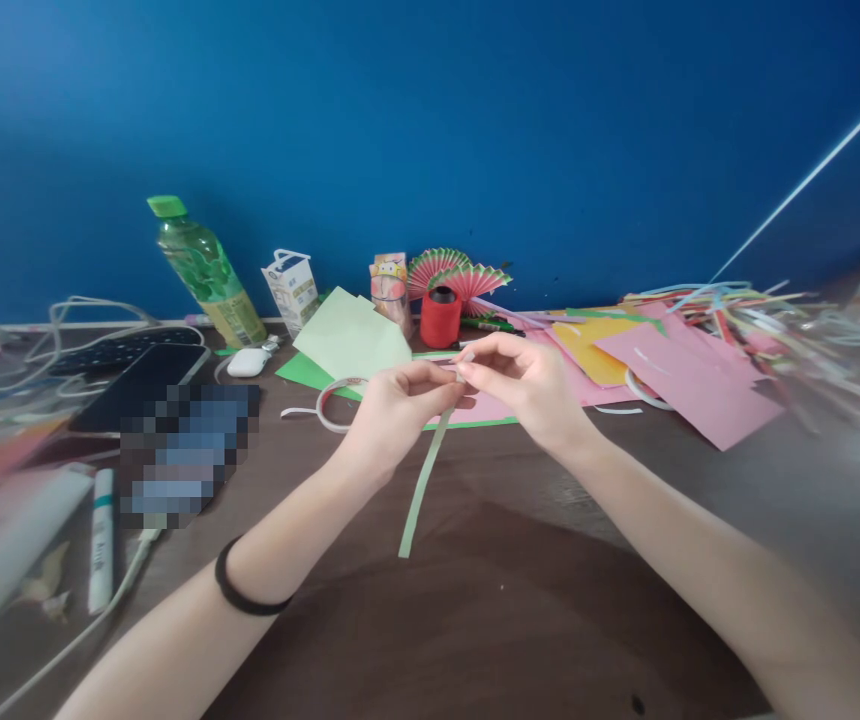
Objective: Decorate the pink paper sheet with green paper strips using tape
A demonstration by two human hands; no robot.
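here, 2 hands' [413, 405] fingers pinch the green strip [425, 487], its end hanging free.

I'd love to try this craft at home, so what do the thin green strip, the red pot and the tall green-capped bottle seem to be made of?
Strip: matte paper, probably; thin, flat, straight-edged.
Bottle: glossy clear plastic, likely; see-through green with highlights.
Pot: unclear; smooth red outside, perhaps plastic or wrapped card.

2 hands [441, 385] pinching 1 pale green strip [424, 485]; dark table [370, 620]
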